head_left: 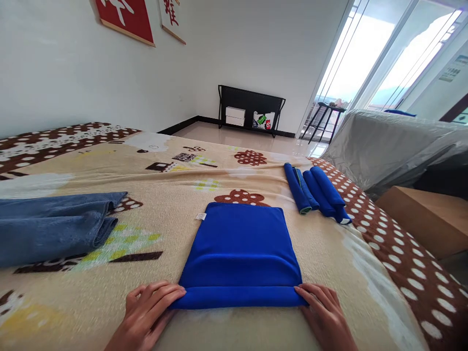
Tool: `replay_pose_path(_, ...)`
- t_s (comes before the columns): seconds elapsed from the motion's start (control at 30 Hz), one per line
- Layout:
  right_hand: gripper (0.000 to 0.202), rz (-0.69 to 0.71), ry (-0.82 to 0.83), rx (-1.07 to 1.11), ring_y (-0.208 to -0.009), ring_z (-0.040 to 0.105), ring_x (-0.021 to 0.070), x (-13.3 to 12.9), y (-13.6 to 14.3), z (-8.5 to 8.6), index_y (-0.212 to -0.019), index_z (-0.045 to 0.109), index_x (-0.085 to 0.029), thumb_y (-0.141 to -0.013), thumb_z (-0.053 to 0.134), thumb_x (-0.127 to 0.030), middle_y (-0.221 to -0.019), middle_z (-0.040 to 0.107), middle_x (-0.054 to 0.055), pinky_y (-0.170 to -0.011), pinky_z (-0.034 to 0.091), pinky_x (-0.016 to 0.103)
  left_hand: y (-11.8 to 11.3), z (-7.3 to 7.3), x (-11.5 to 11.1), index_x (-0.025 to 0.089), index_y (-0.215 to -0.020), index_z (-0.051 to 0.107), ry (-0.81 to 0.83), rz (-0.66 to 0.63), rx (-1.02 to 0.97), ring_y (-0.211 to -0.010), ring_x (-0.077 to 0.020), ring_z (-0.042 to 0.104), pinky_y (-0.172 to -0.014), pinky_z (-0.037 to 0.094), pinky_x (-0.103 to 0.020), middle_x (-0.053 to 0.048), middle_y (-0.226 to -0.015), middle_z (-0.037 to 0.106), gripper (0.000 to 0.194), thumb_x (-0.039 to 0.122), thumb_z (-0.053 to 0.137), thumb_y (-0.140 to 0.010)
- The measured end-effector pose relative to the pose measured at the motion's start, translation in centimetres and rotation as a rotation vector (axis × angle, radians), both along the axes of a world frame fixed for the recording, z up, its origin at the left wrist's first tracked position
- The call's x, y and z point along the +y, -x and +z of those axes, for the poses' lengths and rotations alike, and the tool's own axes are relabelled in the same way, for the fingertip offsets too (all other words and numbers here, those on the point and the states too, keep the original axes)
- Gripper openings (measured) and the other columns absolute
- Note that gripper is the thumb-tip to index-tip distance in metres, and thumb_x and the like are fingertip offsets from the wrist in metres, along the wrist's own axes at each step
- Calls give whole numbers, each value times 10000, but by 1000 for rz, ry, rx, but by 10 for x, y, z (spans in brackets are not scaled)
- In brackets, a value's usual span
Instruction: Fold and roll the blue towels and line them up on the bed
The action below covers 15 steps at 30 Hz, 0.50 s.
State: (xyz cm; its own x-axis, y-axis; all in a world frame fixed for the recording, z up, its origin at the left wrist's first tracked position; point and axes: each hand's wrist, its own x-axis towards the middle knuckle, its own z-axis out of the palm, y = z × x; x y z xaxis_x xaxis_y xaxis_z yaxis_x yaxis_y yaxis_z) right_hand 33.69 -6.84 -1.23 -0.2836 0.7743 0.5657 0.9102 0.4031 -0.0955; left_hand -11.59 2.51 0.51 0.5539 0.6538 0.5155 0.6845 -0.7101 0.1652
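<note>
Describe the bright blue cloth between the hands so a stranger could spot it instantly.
Start with the cream, brown-patterned plush blanket, then look between the bare left hand and bare right hand. There lies the bright blue fabric cloth, its near edge turned into a band. Unlike the rolled blue fabric cloths at right, most of it is spread out.

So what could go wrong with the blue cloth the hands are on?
The blue cloth has a raised ripple just beyond its folded strip, so a crease might get trapped there. The left hand and right hand hold opposite ends of that strip, so it could go crooked if one moves ahead. The soft blanket underneath might bunch up too.
</note>
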Motion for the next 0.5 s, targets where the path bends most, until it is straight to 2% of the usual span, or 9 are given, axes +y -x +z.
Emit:
replay_pose_path(0.2,318,-14,34,21,-1035,640,170,0,0,-5,-1277,607,-259,-962,574,-282,-1132,693,20,-895,494,314,-1,1,2,322,-1193,620,-23,-1,-2,-1052,-178,633,-955,328,-324,41,-1095,733,261,255,535,-956)
replay_pose_path(0.33,314,-10,24,6,-1036,638,171,0,-3,-7,-1275,611,-261,-964,574,-280,-1134,694,17,-904,489,316,-3,1,-1,334,-1184,624,-6,19,-90,-1033,-180,634,-960,328,-348,37,-1068,740,262,241,496,-974)
replay_pose_path(0.4,310,11,5,-35,-1015,644,167,-1,-5,-2,-1269,617,-268,-961,581,-274,-1116,703,7,-889,489,307,-1,2,-5,347,-1187,623,-24,11,-93,-1016,-176,633,-958,325,-351,41,-1045,745,268,242,496,-975)
replay_pose_path(0.5,288,61,16,-99,-990,650,162,-5,-6,16,-1233,633,-281,-946,603,-278,-1083,713,-12,-874,488,296,3,4,-15,361,-1175,614,1,8,-91,-995,-169,625,-956,329,-340,49,-1011,739,260,262,469,-983)
